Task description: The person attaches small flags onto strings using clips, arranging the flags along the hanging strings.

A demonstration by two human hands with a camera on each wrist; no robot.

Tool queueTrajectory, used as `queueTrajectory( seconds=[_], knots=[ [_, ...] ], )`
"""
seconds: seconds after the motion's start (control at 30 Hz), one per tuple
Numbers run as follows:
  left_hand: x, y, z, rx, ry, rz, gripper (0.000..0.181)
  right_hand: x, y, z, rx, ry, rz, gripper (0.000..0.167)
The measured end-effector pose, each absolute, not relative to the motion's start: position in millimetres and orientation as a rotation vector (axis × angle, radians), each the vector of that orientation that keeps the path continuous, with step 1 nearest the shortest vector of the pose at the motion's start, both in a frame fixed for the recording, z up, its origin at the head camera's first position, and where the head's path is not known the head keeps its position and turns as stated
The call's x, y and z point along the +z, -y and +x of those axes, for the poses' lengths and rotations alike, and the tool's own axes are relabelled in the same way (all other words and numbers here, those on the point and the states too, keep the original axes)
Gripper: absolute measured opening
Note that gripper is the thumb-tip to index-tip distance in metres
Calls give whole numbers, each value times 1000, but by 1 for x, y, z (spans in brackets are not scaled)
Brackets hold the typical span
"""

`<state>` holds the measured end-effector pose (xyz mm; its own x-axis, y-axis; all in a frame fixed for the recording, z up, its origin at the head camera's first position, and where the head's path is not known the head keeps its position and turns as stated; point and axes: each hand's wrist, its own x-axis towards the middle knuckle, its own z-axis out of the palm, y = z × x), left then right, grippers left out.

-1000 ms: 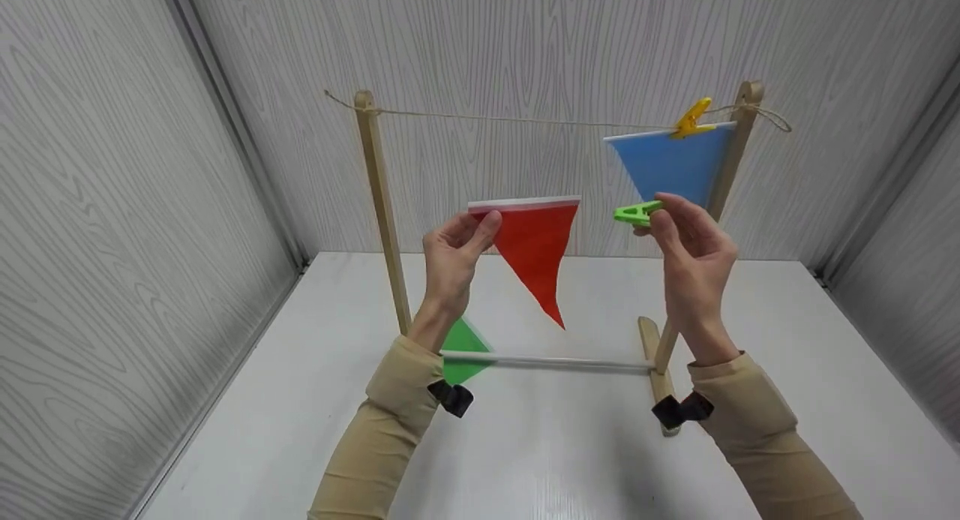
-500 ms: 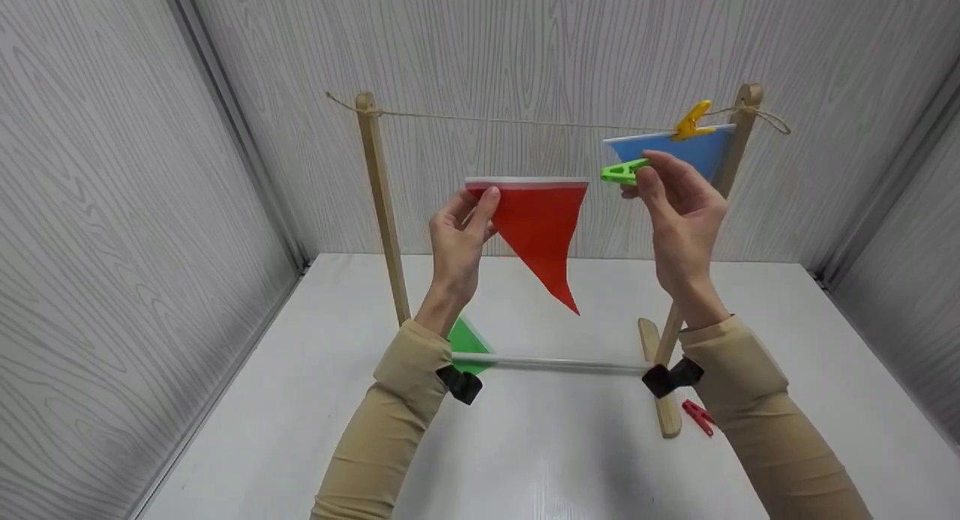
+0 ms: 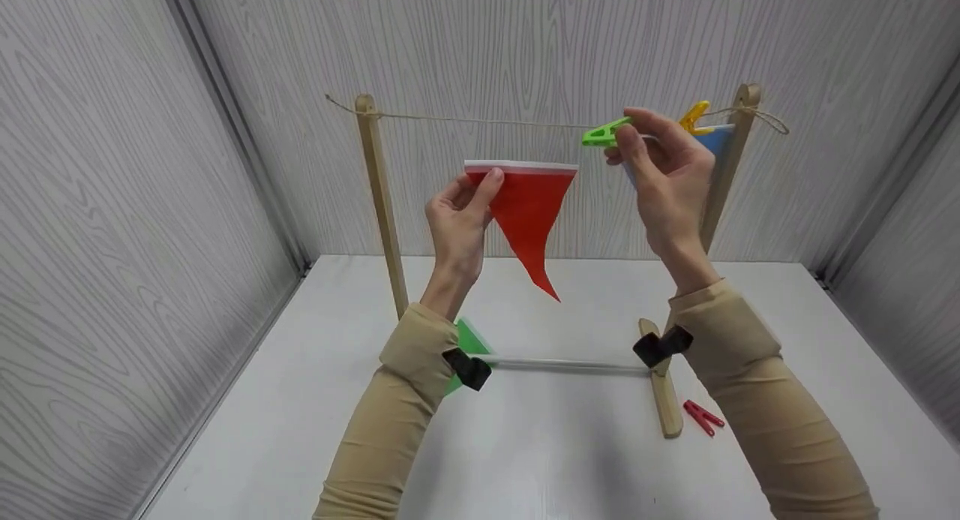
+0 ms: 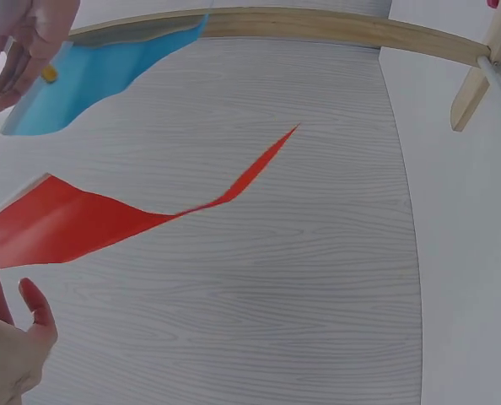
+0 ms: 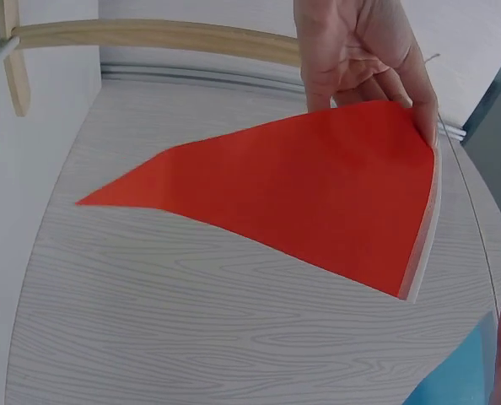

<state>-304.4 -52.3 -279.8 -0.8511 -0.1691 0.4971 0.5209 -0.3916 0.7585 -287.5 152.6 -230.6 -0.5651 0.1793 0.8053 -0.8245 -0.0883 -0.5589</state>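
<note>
In the head view the left hand pinches a red pennant by the left end of its white top edge; its tip hangs down and curls. The pennant is below the string, apart from it. A green clothespin is pinched between thumb and fingers of the right hand, close to the string. Behind that hand a blue pennant hangs from the string under a yellow clothespin, mostly hidden. The right wrist view shows the red pennant spread flat below the left hand.
Wooden posts hold the string at both sides, joined low down by a pale rod. A green pennant lies by the rod, partly behind the left sleeve. On the table, a red clothespin lies right of the wooden foot.
Both hands have risen toward the string, the right one also moving left with the green clothespin. The red pennant went up with the left hand. The red clothespin has come into view.
</note>
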Motion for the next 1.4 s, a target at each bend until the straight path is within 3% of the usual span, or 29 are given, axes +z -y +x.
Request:
queueTrajectory(
  seconds=[0.37, 0.9, 1.4],
  knots=[
    [-270, 47, -308, -2340, 1355, -478, 24, -207, -146, -295, 1682, 1555, 687, 17],
    [-255, 38, -312, -2422, 1373, -423, 24, -189, -142, -298, 1522, 1861, 589, 32],
    [-249, 35, -314, -2437, 1321, -446, 19, -183, -135, -302, 1392, 1942, 536, 31]
  ],
)
